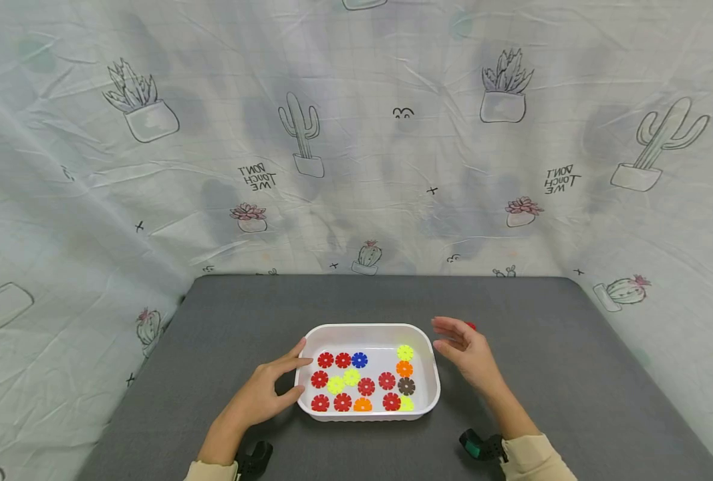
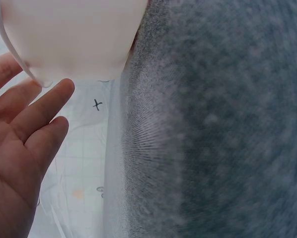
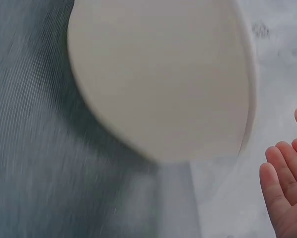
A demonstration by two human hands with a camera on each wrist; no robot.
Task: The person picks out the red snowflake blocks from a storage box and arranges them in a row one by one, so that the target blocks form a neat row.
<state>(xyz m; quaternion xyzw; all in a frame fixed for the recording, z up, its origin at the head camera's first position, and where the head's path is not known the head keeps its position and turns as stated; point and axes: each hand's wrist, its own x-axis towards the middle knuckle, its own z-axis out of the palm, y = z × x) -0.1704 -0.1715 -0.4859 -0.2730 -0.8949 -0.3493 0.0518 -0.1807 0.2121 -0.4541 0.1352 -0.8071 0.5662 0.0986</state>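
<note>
A white plastic tray sits in front of me on the grey table, holding several notched plastic discs in red, yellow, orange, blue and dark brown. My left hand rests at the tray's left end with its fingers spread and fingertips over the rim. In the left wrist view, the little and ring fingers extend loosely beside the tray wall. Just off the tray's right rim is my right hand, its fingers relaxed and nothing visible in them. A red piece shows behind that hand, mostly hidden.
The grey tabletop extends on all sides of the tray. A white cloth printed with cacti hangs behind the table and along its sides. Dark wrist bands sit on both wrists.
</note>
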